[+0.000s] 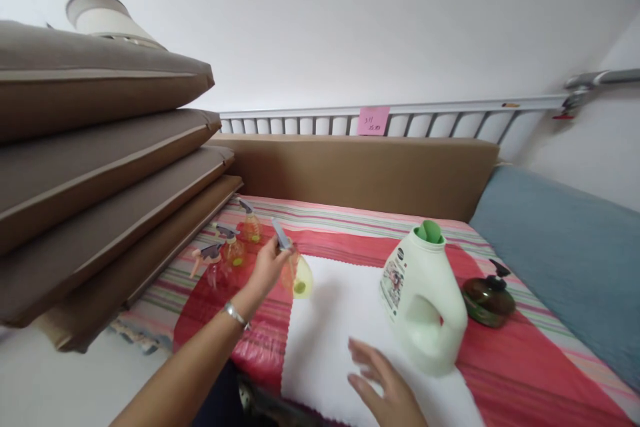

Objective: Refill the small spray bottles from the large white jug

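Cushions (105,160), thick, brown-sided and grey-topped, rise in a stack at the far left, a white cylindrical object (105,17) on top. Beside them spreads a tabletop cloth striped in pink, white and green (310,208), with a broad, glossy red band (330,241) across it. On it three translucent spray bottles with dark grey trigger heads stand near one another in a slanting row: a reddish one (215,275) nearest, an orange-tinted one (234,251) in the middle, and an amber one (253,229) farthest back.

To their right, the person's left hand (271,260), a silvery bracelet (235,313) at its wrist, is clamped on the upper part of a translucent yellow spray bottle (303,278) with a grey head. This bottle tilts over the left edge of a white scalloped sheet (325,327); whether its base touches the sheet cannot be told. A pink note (373,121) hangs behind, on a white radiator (450,110).

The right hand (383,383), blurred, is well apart from the left, holding nothing, its fingers parted above the sheet. Just beyond it stands a pale green plastic jug (425,310) with a bright green cap (430,232). Farther right sit a brown pump bottle (489,300) and a blue-grey padded surface (565,247).
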The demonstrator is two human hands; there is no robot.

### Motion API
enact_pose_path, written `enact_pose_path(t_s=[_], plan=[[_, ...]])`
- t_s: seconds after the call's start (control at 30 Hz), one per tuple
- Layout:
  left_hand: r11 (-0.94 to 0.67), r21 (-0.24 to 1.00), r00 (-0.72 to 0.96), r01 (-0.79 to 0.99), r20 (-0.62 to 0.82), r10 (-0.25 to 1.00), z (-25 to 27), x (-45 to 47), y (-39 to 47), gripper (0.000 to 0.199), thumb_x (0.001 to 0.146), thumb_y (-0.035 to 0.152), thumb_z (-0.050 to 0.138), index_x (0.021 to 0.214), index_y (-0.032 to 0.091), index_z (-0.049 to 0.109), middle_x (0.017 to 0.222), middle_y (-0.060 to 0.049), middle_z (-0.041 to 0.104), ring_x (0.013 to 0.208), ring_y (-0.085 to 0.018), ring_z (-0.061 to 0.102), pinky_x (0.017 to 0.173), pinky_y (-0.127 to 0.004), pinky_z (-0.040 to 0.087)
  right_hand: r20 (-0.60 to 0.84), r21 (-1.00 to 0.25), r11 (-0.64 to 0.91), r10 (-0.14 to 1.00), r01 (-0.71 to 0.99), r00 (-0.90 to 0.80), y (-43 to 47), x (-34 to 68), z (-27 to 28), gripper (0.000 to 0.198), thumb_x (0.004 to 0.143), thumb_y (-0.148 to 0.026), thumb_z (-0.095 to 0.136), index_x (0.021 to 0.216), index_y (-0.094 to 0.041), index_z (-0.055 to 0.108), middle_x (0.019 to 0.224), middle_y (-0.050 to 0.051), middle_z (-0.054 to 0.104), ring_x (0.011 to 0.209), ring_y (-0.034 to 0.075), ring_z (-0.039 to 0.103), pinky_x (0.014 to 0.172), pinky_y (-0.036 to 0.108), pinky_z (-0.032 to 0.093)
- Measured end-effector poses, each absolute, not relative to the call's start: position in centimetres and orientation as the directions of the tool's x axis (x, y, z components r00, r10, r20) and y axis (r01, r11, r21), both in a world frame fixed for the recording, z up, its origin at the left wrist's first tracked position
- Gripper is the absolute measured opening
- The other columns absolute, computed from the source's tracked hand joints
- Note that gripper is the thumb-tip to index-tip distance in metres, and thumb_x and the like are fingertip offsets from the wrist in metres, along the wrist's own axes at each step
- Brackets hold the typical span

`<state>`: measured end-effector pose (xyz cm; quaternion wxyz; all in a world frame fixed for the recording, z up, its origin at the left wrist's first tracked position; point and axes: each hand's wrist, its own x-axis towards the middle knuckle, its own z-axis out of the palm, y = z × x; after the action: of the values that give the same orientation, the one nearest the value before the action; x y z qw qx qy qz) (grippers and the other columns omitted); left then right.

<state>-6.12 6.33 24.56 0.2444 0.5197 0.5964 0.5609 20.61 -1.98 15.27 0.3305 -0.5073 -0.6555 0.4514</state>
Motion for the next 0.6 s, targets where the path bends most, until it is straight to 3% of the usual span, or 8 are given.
enact_pose_path(t_s=[0.07,0.13,0.2,0.33,0.47,0.53,0.6], plan=[[-0.206,0.937,-0.253,0.284,0.28,0.926,24.6,-3.2,3.1,0.024,0.075,0.03,0.063,0.095,0.016,0.062,0.087,-0.004,0.068,0.085,-0.02,0.063,0.077,-0.029,0.049,0.116,-0.902,0.205,0.963,0.381,-0.244,-0.8,19.1,15.9,0.066,0.068,-0.029,0.066,0.131,-0.022,0.047,0.136,0.009,0.051,0.125,0.029,0.047,0.105,0.044,0.038],[-0.221,0.963,-0.183,0.154,0.248,0.951,24.2,-0.5,0.3,0.027,0.074,0.031,0.065,0.097,0.015,0.062,0.091,-0.007,0.069,0.09,-0.022,0.064,0.08,-0.031,0.049,0.169,-0.873,0.267,0.95,0.407,-0.261,-0.4,17.7,16.5,0.086,0.061,-0.024,0.072,0.139,-0.022,0.035,0.145,0.01,0.04,0.133,0.028,0.037,0.111,0.045,0.029],[-0.214,0.975,-0.19,0.06,0.221,0.957,23.7,1.5,-1.8,0.028,0.073,0.03,0.067,0.097,0.016,0.062,0.096,-0.008,0.069,0.092,-0.024,0.063,0.083,-0.034,0.048,0.155,-0.892,0.261,0.944,0.368,-0.293,-0.7,16.7,16.6,0.096,0.057,-0.019,0.077,0.14,-0.022,0.03,0.141,0.01,0.044,0.13,0.026,0.041,0.109,0.043,0.031],[-0.185,0.982,-0.126,0.033,0.188,0.974,23.8,2.5,-3.3,0.029,0.071,0.033,0.071,0.094,0.017,0.064,0.097,-0.009,0.069,0.093,-0.026,0.061,0.086,-0.036,0.046,0.155,-0.947,0.236,0.931,0.22,-0.331,-2.1,16.3,16.7,0.094,0.054,-0.011,0.079,0.135,-0.023,0.034,0.133,0.009,0.052,0.12,0.024,0.05,0.103,0.038,0.038],[-0.099,0.991,0.223,-0.086,0.116,0.968,25.5,1.9,-2.8,0.039,0.074,0.036,0.07,0.108,0.019,0.062,0.116,-0.01,0.064,0.11,-0.028,0.056,0.091,-0.035,0.044,0.139,-0.973,0.205,0.892,0.111,-0.431,-3.4,17.7,18.2,0.083,0.057,-0.009,0.075,0.13,-0.024,0.04,0.12,0.004,0.06,0.106,0.021,0.058,0.091,0.034,0.046],[-0.064,0.994,0.308,-0.085,0.087,0.947,26.0,1.9,-2.6,0.034,0.076,0.034,0.069,0.105,0.019,0.064,0.11,-0.009,0.066,0.103,-0.025,0.058,0.087,-0.032,0.045,0.138,-0.974,0.203,0.881,0.099,-0.452,-3.8,18.5,18.9,0.079,0.057,-0.01,0.075,0.128,-0.024,0.042,0.116,0.003,0.061,0.102,0.02,0.06,0.088,0.033,0.047],[-0.067,0.994,0.273,-0.09,0.089,0.958,25.9,2.4,-2.6,0.027,0.076,0.034,0.068,0.098,0.018,0.066,0.099,-0.007,0.068,0.087,-0.021,0.061,0.078,-0.03,0.047,0.123,-0.97,0.197,0.903,0.142,-0.411,-3.9,18.9,19.0,0.08,0.057,-0.012,0.076,0.128,-0.025,0.043,0.116,0.003,0.061,0.102,0.021,0.059,0.088,0.033,0.047]])
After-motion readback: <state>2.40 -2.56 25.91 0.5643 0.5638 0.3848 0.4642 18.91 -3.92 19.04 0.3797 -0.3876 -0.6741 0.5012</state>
